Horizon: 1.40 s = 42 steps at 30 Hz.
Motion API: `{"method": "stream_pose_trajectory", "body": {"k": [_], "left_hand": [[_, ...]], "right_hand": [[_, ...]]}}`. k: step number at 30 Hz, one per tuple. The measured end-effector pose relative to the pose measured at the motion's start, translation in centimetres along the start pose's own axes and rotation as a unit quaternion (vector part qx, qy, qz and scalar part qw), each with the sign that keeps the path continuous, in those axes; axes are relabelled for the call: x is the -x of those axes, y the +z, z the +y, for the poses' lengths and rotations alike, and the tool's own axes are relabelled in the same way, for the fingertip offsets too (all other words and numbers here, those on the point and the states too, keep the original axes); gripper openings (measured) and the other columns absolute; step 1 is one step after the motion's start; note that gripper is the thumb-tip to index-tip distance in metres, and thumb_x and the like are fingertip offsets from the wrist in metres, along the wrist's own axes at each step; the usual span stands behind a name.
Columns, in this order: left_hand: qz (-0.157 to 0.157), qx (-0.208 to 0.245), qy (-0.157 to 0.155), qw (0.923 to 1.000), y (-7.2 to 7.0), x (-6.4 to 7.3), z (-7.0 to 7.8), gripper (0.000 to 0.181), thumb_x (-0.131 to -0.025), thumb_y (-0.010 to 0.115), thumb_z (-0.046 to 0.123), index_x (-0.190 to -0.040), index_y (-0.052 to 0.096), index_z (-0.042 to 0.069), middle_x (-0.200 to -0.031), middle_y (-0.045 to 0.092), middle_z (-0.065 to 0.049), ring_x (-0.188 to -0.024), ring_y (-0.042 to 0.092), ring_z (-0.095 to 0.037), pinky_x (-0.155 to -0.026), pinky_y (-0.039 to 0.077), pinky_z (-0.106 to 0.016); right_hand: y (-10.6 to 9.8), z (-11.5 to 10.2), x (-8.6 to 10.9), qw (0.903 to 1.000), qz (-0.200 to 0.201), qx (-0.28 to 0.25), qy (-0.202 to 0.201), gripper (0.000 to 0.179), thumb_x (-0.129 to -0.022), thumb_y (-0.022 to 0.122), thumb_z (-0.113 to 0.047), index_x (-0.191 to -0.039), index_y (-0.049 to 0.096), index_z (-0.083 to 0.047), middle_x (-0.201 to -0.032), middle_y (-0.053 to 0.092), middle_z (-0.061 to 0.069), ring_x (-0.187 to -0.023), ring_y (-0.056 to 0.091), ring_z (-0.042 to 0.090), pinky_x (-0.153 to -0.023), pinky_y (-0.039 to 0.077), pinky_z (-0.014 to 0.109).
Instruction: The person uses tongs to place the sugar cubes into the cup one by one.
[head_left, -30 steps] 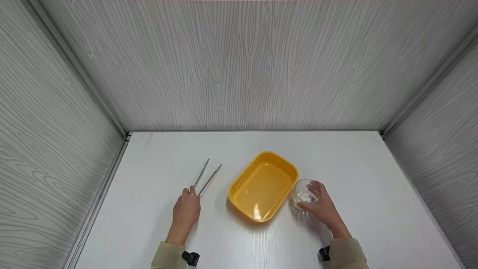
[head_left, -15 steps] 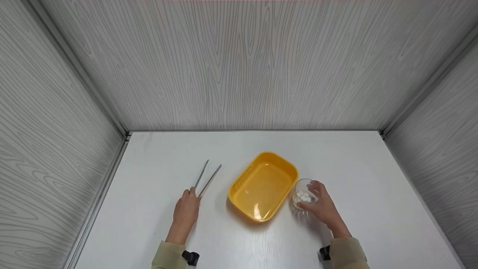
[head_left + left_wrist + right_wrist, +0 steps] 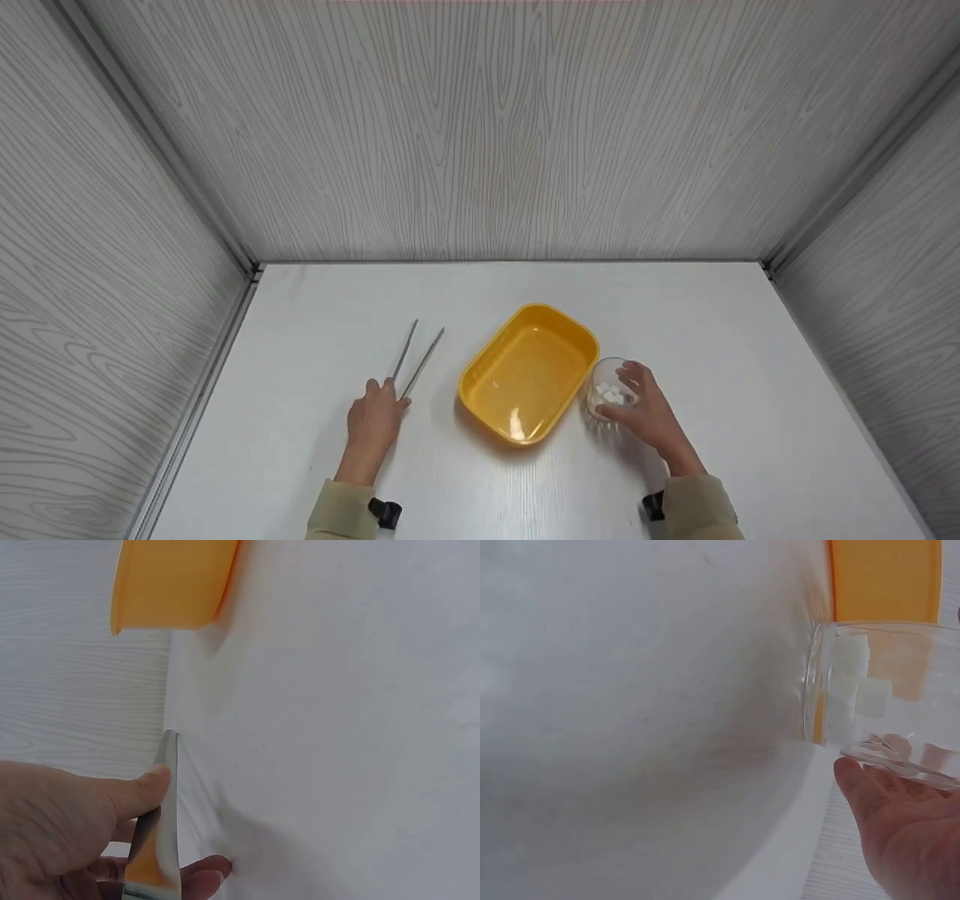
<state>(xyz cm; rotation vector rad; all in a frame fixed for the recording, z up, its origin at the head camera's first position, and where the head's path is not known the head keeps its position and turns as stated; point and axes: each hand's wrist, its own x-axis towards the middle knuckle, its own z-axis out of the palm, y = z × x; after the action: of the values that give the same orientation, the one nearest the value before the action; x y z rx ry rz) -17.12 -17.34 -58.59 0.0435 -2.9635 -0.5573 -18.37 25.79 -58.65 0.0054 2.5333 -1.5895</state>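
Note:
Metal tongs [image 3: 424,365] with two spread arms lie in my left hand [image 3: 375,421], tips pointing away from me. In the left wrist view the thumb [image 3: 146,791] presses on the shiny tongs [image 3: 154,847], and the other fingers reach behind them. On the right, my right hand [image 3: 646,414] grips a clear glass [image 3: 606,369] from its right side, thumb and fingers curled partly round it. Several white cubes [image 3: 874,697] lie at the bottom of the glass, which stands upright on the table. Between the hands sits a yellow rectangular tray [image 3: 480,367] with nothing in it.
The white table [image 3: 315,322] is bounded by a grey wood-grain back wall [image 3: 510,150] and side walls. The glass stands close beside the right edge of the yellow tray. A black band [image 3: 386,514] shows at the left sleeve.
My left fingers and thumb have shifted slightly on the tongs, the thumb now standing out more to the right. The right hand, glass and tray stay where they were.

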Motion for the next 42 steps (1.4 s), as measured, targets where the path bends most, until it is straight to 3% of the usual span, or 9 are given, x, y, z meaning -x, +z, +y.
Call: {"method": "stream_pose_trajectory", "body": {"k": [8, 13, 19, 27, 33, 38, 42], "left_hand": [[-0.008, -0.006, -0.026, 0.9996, 0.1, -0.2, -0.1, 0.036, -0.083, 0.078, 0.017, -0.109, 0.067, -0.007, -0.083, 0.061, -0.017, -0.071, 0.064, -0.035, -0.055, 0.052, -0.046], [-0.025, 0.013, -0.041, 0.9988, 0.3, -0.2, -0.1, 0.042, -0.08, 0.081, 0.018, -0.11, 0.068, -0.008, -0.086, 0.064, -0.019, -0.075, 0.065, -0.035, -0.06, 0.052, -0.046], [-0.046, 0.02, -0.035, 0.9981, 0.4, -0.1, -0.2, 0.05, -0.076, 0.084, 0.02, -0.112, 0.066, -0.009, -0.09, 0.065, -0.02, -0.078, 0.066, -0.034, -0.064, 0.053, -0.046], [-0.071, 0.026, -0.032, 0.9966, 0.0, -0.1, -0.5, 0.054, -0.082, 0.08, 0.031, -0.117, 0.065, -0.007, -0.093, 0.065, -0.017, -0.08, 0.065, -0.03, -0.068, 0.053, -0.045], [-0.098, 0.014, -0.025, 0.9948, -0.5, -0.2, -0.9, 0.057, -0.09, 0.071, 0.039, -0.121, 0.062, -0.008, -0.091, 0.061, -0.016, -0.079, 0.062, -0.027, -0.068, 0.052, -0.044], [-0.072, 0.008, -0.012, 0.9973, -1.0, -0.2, -1.2, 0.06, -0.095, 0.062, 0.042, -0.123, 0.06, -0.01, -0.101, 0.061, -0.022, -0.088, 0.064, -0.035, -0.069, 0.054, -0.045], [-0.041, 0.003, -0.001, 0.9991, -1.5, -0.2, -1.4, 0.065, -0.096, 0.058, 0.047, -0.133, 0.055, -0.006, -0.121, 0.058, -0.026, -0.107, 0.06, -0.039, -0.082, 0.051, -0.049]], "right_hand": [[0.0, 0.0, 0.0, 1.0, 0.001, -0.004, -0.001, 0.095, -0.077, 0.085, -0.024, -0.148, 0.025, -0.008, -0.152, 0.035, 0.018, -0.142, 0.029, 0.035, -0.108, 0.027, 0.057], [0.1, 0.0, 0.0, 1.0, 0.002, -0.001, -0.001, 0.094, -0.077, 0.086, -0.025, -0.147, 0.025, -0.008, -0.152, 0.035, 0.018, -0.142, 0.029, 0.035, -0.109, 0.027, 0.057], [0.2, 0.0, 0.1, 1.0, 0.004, -0.003, -0.001, 0.097, -0.077, 0.086, -0.026, -0.149, 0.023, -0.01, -0.152, 0.034, 0.017, -0.142, 0.028, 0.035, -0.109, 0.025, 0.058], [0.3, 0.0, 0.2, 0.9999, 0.011, -0.008, 0.004, 0.103, -0.077, 0.086, -0.028, -0.151, 0.016, -0.014, -0.153, 0.032, 0.017, -0.141, 0.028, 0.038, -0.108, 0.025, 0.061], [0.4, 0.0, 0.3, 0.9993, 0.017, -0.033, -0.005, 0.094, -0.085, 0.079, -0.025, -0.153, 0.015, -0.014, -0.152, 0.033, 0.018, -0.143, 0.027, 0.036, -0.111, 0.022, 0.057], [-0.1, 0.0, 0.4, 0.9983, 0.02, -0.052, -0.017, 0.086, -0.091, 0.072, -0.021, -0.155, 0.014, -0.015, -0.155, 0.027, 0.017, -0.144, 0.022, 0.036, -0.111, 0.018, 0.058], [-0.8, 0.1, 0.7, 0.9973, 0.031, -0.04, -0.053, 0.079, -0.092, 0.07, -0.017, -0.154, 0.021, -0.013, -0.157, 0.026, 0.016, -0.145, 0.021, 0.036, -0.111, 0.021, 0.057]]}}
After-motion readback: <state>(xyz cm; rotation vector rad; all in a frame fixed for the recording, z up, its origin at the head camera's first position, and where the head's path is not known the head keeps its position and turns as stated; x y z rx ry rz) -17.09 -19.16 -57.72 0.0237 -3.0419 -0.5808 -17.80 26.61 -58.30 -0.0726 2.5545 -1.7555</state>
